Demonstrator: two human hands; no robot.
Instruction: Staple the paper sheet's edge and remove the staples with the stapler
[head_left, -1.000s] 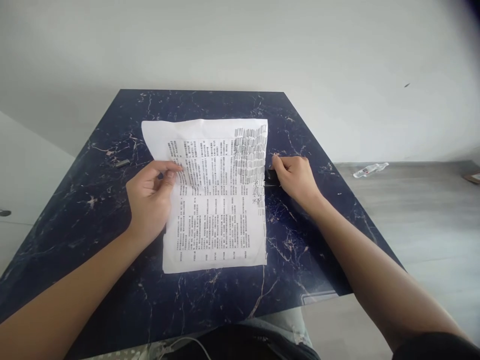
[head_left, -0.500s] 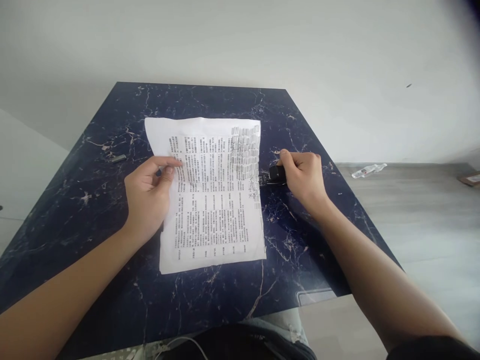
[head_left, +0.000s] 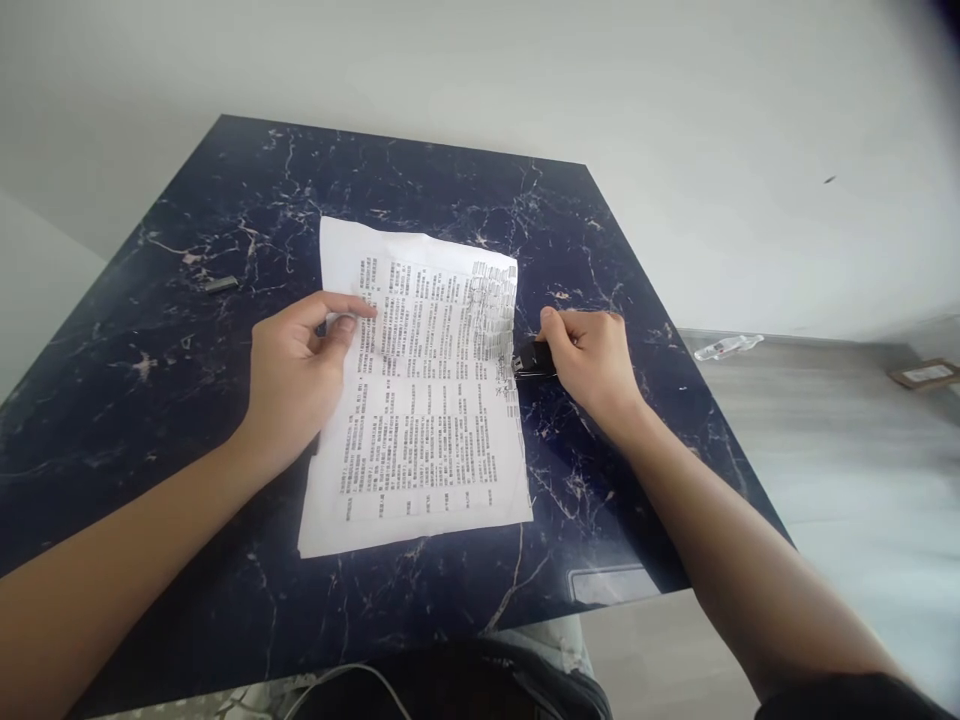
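Printed sheets of paper (head_left: 420, 430) are held raised at a slant over the dark marbled table, with lines of text running sideways. At their left edge, my left hand (head_left: 296, 375) grips them between thumb and fingers. My right hand (head_left: 596, 355) is closed around a black stapler (head_left: 534, 360), much of which the fist hides. The stapler's front end meets the right edge of the sheets, near mid-height. Whether its jaws are pressed together there I cannot tell.
The table (head_left: 165, 440) has a dark blue marbled top. A small grey strip (head_left: 221, 285) lies on it at the left. A clear plastic item (head_left: 727, 347) and a brown box (head_left: 924, 374) are on the floor at right. A pale wall stands behind the table.
The stapler and my right hand have shifted slightly left, up against the sheets' edge, and the stapler looks more closed. The sheets have tilted a little. The camera view has also shifted.
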